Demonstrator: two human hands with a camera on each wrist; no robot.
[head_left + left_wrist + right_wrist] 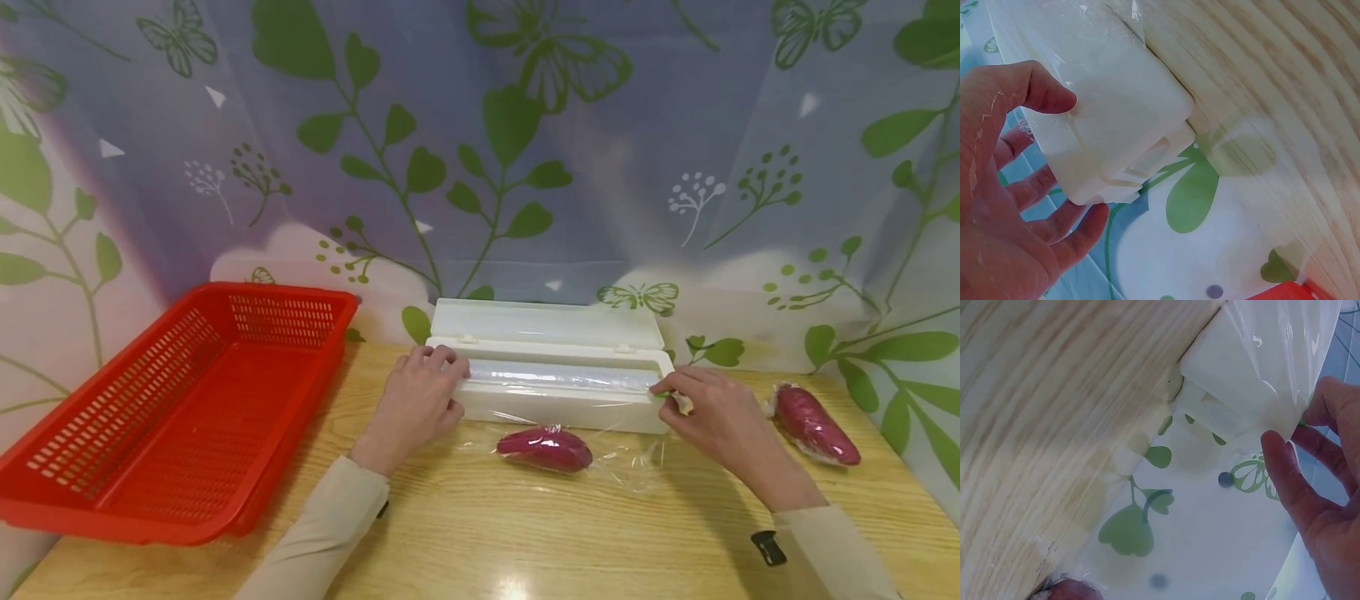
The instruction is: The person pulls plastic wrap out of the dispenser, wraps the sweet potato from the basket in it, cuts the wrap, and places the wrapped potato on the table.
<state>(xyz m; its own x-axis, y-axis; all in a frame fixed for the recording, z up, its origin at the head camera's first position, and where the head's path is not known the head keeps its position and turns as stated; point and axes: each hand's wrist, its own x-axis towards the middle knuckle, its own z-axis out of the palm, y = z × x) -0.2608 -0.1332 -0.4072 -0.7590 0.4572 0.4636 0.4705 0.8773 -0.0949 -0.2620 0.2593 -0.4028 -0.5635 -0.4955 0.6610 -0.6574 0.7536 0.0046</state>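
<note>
An open white cling film box (558,410) lies along the back of the table, a clear film roll (558,377) inside it. My left hand (420,396) grips its left end; in the left wrist view the thumb (1047,94) presses the front face and the fingers curl round behind. At the right front corner my right hand (712,408) pinches a small green slider (1302,419), and clear film (1260,337) creases toward those fingertips. Film spreads from the box under and around an elongated purple-red vegetable (546,450), shaped like a sweet potato, lying in front.
Another purple-red vegetable (813,425), wrapped in clear film, lies right of my right hand. A red slotted plastic basket (191,417) stands at the left. The box's raised lid (547,323) leans toward the leaf-printed cloth (480,167) behind the wooden table (540,533).
</note>
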